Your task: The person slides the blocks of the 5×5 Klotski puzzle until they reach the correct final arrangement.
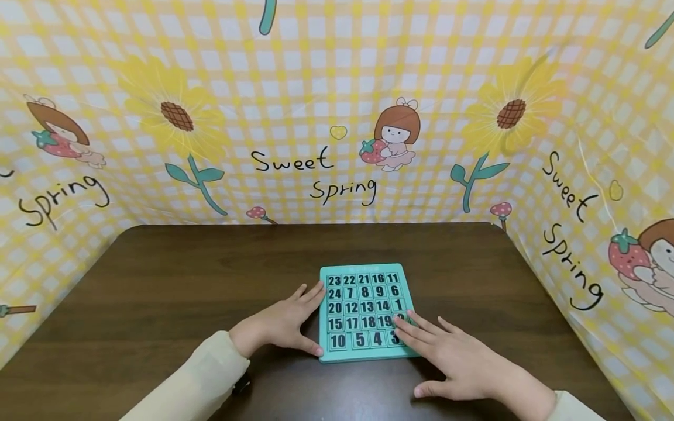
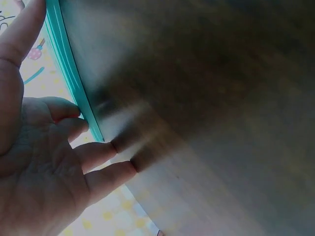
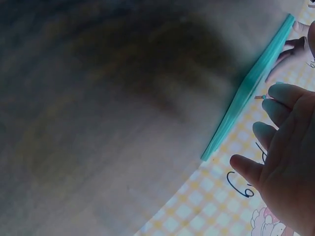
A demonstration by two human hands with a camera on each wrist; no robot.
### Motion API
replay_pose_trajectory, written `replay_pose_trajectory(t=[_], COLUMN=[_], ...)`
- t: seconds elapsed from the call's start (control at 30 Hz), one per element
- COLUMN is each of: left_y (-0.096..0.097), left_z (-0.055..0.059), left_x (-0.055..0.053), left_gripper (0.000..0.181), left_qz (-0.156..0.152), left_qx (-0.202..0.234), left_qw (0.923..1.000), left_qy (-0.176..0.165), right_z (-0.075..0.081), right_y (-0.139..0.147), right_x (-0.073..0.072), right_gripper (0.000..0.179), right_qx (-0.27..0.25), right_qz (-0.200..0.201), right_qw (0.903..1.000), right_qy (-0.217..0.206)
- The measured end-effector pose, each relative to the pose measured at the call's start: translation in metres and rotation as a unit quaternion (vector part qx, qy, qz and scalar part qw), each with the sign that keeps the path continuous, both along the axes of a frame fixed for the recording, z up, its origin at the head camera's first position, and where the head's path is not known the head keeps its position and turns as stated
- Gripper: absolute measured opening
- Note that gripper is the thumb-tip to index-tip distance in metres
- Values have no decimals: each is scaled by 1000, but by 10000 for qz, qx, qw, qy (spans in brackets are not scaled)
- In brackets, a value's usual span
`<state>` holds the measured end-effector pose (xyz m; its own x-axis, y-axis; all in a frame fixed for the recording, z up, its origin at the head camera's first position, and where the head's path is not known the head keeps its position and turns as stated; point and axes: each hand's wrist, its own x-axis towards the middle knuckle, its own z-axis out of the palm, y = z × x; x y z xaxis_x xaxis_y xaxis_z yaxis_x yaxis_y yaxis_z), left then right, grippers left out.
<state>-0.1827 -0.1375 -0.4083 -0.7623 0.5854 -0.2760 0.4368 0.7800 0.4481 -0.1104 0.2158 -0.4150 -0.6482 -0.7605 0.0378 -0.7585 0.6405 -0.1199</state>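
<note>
A turquoise number slide puzzle lies flat on the table, its black-numbered tiles facing up. In the bottom row a narrow gap shows between the 10 tile and the 5 tile. My left hand is spread along the puzzle's left side, thumb by the lower corner and fingertips at the upper part of that edge. My right hand reaches over the lower right side with fingers extended, fingertips on the tiles at the right end of the lower rows, partly covering them. Its thumb points left, off the puzzle.
The dark brown wooden table surrounds the puzzle. A yellow-and-white checked cloth printed with flowers and cartoon figures hangs behind the table and along both sides. Something small and black shows under the left sleeve.
</note>
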Motion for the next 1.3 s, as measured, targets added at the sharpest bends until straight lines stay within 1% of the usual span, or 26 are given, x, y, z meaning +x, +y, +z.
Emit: replay_pose_trajectory(t=[0.2,0.37,0.6,0.9,1.07,1.17,1.3], left_y=[1,1,-1,-1,-2,-2,-1], left_z=[-4,-5,-5,-7,-8,-7,-6], left_x=[-1,-2,-3,-4,-3,-3,-3], left_gripper=[117,118,118,117,118,118,117], left_qz=[45,30,43,43,37,45,57], left_qx=[63,98,126,239,229,213,217], left_qw=[10000,9999,9999,9996,9997,9997,9996], left_qy=[-60,-63,-80,-116,-113,-130,-172], right_z=[-4,-6,-5,-5,-5,-6,-7], right_y=[0,0,3,12,16,17,13], right_x=[2,3,3,5,7,8,8], right_gripper=[88,88,90,91,92,92,91], right_qx=[85,147,210,189,184,139,67], right_qz=[164,275,213,110,15,16,143], right_qw=[9996,9993,9994,9998,9997,9998,9999], right_qy=[193,197,186,35,-141,-113,66])
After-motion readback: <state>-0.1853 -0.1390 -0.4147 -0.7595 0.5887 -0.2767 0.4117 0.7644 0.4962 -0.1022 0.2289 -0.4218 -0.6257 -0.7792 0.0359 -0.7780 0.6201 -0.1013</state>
